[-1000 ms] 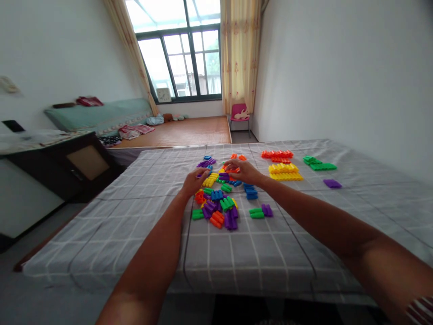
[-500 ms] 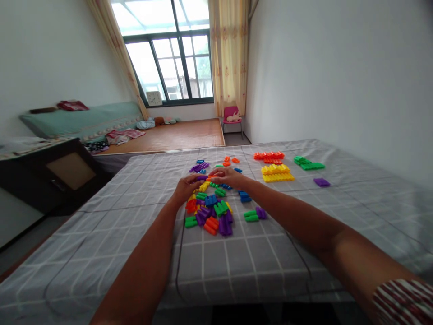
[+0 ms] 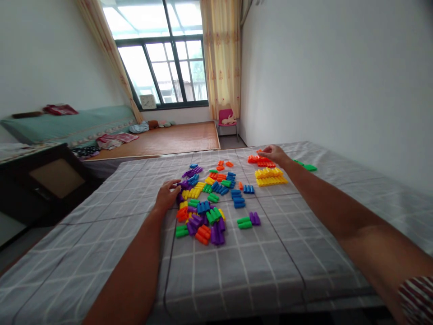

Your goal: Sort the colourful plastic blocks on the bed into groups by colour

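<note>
My left hand [image 3: 168, 194] is at the left edge of the pile, thumb and fingertips closed around the end of a purple plastic block [image 3: 184, 184]. My right hand [image 3: 274, 155] reaches to the far right, its fingers pinched on a small orange block [image 3: 260, 152], partly hidden by them. That block is at the top of an orange row of blocks [image 3: 253, 160]. Between my hands lie loose ribbed blocks, among them blue blocks [image 3: 238, 198], yellow blocks [image 3: 192, 193], a green block [image 3: 213, 216] and purple blocks [image 3: 217, 234].
A yellow block group [image 3: 271, 177] lies just in front of the orange row. Green blocks [image 3: 308, 167] show beyond my right forearm. A green pair [image 3: 245, 223] with a purple block [image 3: 255, 219] lies nearer me. All rest on a grey checked cloth [image 3: 216, 275].
My hands, together over the pile before, have parted. The right moved right to the orange row with an orange block; the left drew back leftward with a purple one. The view shifted slightly.
</note>
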A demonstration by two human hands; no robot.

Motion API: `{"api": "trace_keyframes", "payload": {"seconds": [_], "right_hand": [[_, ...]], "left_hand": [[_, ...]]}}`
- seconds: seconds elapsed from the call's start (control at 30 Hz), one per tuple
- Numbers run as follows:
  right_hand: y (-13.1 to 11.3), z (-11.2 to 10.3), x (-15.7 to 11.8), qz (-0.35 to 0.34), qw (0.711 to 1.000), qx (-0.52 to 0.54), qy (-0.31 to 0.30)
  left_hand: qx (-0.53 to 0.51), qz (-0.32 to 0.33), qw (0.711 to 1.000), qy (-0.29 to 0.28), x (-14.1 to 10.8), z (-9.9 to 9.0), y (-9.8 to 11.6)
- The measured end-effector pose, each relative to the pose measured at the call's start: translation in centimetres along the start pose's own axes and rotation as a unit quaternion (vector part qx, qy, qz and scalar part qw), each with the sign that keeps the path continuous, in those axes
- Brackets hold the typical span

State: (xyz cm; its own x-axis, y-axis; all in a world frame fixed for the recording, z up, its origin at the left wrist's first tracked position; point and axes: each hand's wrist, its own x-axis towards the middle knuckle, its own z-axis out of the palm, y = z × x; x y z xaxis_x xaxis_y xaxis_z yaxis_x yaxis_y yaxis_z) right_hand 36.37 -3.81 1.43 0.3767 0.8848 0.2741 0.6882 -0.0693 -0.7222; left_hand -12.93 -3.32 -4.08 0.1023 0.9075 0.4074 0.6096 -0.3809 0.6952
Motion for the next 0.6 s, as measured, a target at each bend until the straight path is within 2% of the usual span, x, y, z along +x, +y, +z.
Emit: {"api": "trace_keyframes", "payload": {"seconds": [0.07,0.13,0.3,0.47,0.6], "right_hand": [[2.5,-1.6,1.7,0.038,0.994,-0.101,0.03],[4.7,-2.3,2.8,0.057,0.982,-0.179,0.016],[7.5,-1.1,3.3,0.058,0.959,-0.278,-0.019],[7.5,0.2,3.6,0.054,0.956,-0.287,-0.018],[4.9,1.0,4.3,0.032,0.971,-0.237,0.02]], "left_hand": [[0.012,0.009,1.0,0.011,0.1,0.0,-0.3],[0.019,0.011,1.0,0.013,0.2,0.0,-0.7],[0.038,0.001,0.999,0.005,0.3,-0.1,-1.2],[0.051,-0.014,0.999,-0.008,0.3,-0.1,-1.4],[0.051,-0.016,0.998,-0.015,0.4,0.0,-1.3]]}}
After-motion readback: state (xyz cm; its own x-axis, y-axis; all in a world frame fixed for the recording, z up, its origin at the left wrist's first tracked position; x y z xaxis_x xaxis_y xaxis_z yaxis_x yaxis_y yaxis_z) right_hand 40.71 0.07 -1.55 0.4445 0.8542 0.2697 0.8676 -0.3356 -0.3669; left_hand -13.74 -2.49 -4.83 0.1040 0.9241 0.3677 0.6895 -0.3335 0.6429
